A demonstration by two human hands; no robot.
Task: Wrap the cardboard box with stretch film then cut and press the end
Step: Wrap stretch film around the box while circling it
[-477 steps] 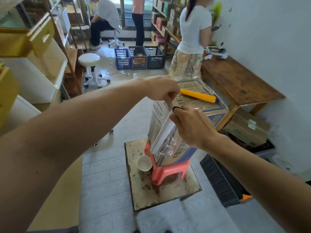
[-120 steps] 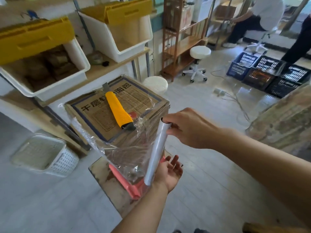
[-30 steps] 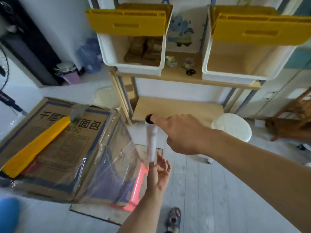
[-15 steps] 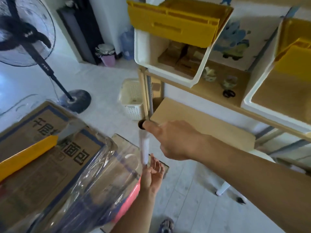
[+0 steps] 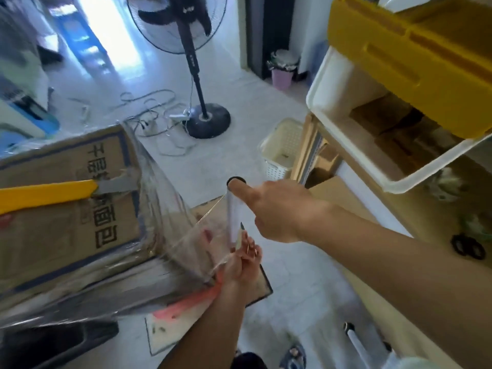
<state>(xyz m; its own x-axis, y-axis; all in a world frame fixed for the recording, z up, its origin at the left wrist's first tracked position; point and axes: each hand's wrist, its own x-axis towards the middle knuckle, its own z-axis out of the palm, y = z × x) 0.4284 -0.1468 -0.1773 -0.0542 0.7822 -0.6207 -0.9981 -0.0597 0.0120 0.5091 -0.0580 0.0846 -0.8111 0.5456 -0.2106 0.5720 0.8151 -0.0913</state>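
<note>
A brown cardboard box (image 5: 66,225) with blue-edged printing fills the left of the view, standing on a red stool (image 5: 186,302). Clear stretch film (image 5: 170,225) covers its sides and runs taut from its near corner to an upright film roll (image 5: 233,217). My right hand (image 5: 277,211) grips the roll's top, thumb over the core's end. My left hand (image 5: 243,265) holds the roll's bottom end from below. A yellow utility knife (image 5: 45,194) lies on top of the box with its grey blade out.
A standing fan (image 5: 205,121) and loose cables (image 5: 157,113) sit on the floor behind. A white basket (image 5: 282,150) stands by a wooden shelf (image 5: 372,209) carrying white bins with yellow lids (image 5: 404,57). The stool rests on a board (image 5: 207,320).
I have walked further round the box with the roll, drawing more film along its side. The view has swung left, bringing the fan and floor cables into sight.
</note>
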